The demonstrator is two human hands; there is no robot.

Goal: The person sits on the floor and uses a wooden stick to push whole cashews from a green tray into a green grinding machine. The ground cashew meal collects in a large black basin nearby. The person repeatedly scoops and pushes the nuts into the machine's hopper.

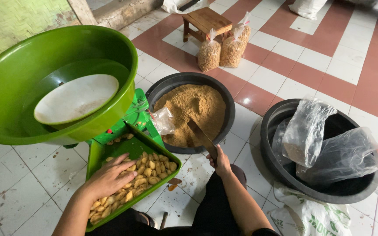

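Note:
My left hand [110,177] lies palm down on a heap of tan chunky pieces [147,172] in a green rectangular tray [96,155]. My right hand [220,161] grips the handle of a flat metal scoop [200,134], whose blade dips into brown crumbly powder [191,109] in a black round basin [167,87]. A large green basin [31,65] with a white bowl [75,97] inside sits on a green machine [132,116] above the tray.
A second black basin [276,161] at the right holds clear plastic bags [311,131]. Two filled bags [222,50] stand by a small wooden stool [206,19]. A printed white sack [307,216] lies at the lower right. The floor is red and white tile.

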